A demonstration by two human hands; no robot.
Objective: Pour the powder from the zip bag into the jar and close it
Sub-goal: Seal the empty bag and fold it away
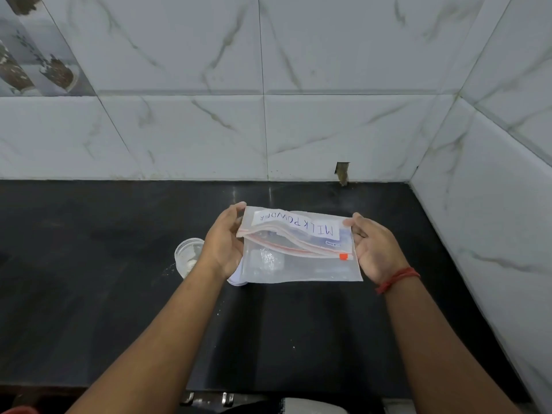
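Note:
A clear zip bag (298, 264) with a paper label reading "MILK POWDER" hangs flat above the black counter, its zip mouth parted and an orange slider at its right end. My left hand (224, 243) pinches the bag's left edge and my right hand (373, 246) pinches its right edge. A small clear jar (188, 255) with some white powder inside stands open on the counter just left of my left wrist. A white round piece (237, 282), perhaps the lid, peeks out below the bag; most of it is hidden.
The black counter (89, 264) meets marble-look wall tiles (268, 130) at the back and on the right, forming a corner. A few powder specks lie near the jar. The counter's front edge runs along the bottom.

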